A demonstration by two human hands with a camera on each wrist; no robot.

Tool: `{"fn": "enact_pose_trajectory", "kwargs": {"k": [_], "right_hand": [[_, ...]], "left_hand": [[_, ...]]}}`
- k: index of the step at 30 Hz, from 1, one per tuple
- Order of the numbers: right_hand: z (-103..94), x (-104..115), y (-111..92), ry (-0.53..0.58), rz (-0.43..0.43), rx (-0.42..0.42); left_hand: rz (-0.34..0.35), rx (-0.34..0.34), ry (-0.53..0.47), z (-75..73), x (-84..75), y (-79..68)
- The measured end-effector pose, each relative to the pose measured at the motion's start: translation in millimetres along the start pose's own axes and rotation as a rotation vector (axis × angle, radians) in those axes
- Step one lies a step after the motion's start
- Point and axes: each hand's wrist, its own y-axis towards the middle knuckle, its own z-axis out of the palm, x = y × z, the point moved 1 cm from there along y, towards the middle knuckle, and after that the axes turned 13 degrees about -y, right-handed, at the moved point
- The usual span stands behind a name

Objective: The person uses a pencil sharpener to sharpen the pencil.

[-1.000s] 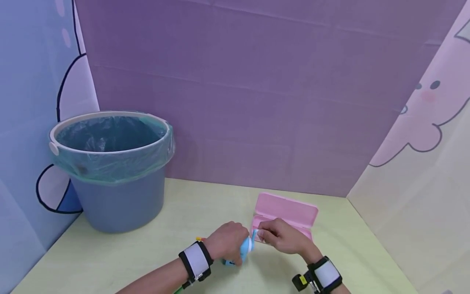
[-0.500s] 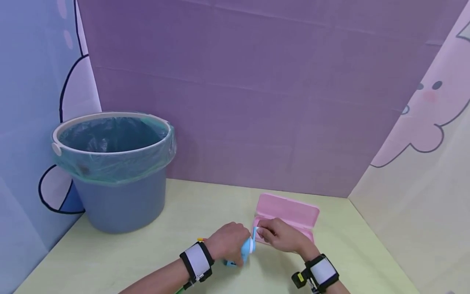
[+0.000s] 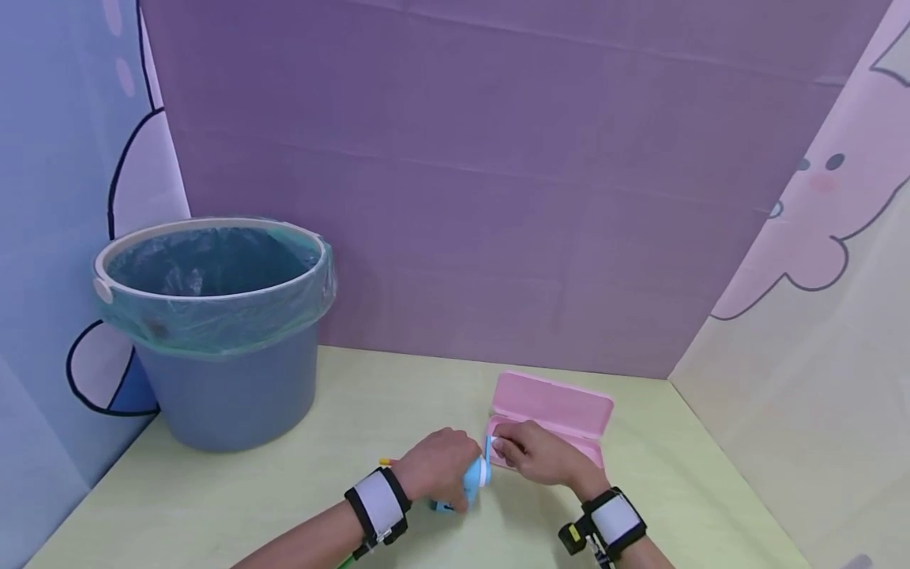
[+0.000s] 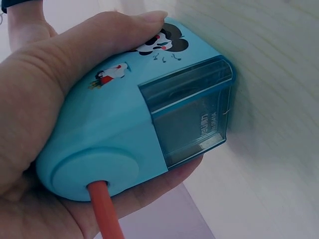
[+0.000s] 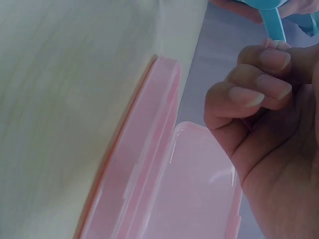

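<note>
A light blue crank pencil sharpener (image 4: 117, 132) with cartoon prints and a clear shavings drawer lies tilted in my left hand (image 3: 441, 468), low over the table. In the left wrist view, the thumb lies along its printed side and fingers support it from the opposite side. An orange-red pencil (image 4: 105, 211) sticks out of the hole in its round end. At the other end, my right hand (image 3: 543, 457) pinches the small pale knob of the blue crank arm (image 5: 273, 26), its other fingers curled in. The crank arm stands roughly upright in the head view.
Right behind the right hand, an open pink pencil case (image 3: 550, 400) lies on the pale table (image 3: 341, 411). A blue bucket (image 3: 227, 395) with a green plastic liner stands at the back left. A purple backdrop (image 3: 455, 197) borders the table's far edge.
My right hand has shifted slightly up and left with the crank knob, and the crank arm has swung a little more upright. The left hand keeps its grip on the sharpener.
</note>
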Motion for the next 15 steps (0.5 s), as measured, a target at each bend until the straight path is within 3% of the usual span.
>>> {"fn": "enact_pose_trajectory", "kwargs": {"k": [15], "right_hand": [[15.4, -4, 2, 0.040, 0.013, 0.046]], "left_hand": [[-0.007, 0.007, 0.008, 0.0, 0.6, 1.6]]}}
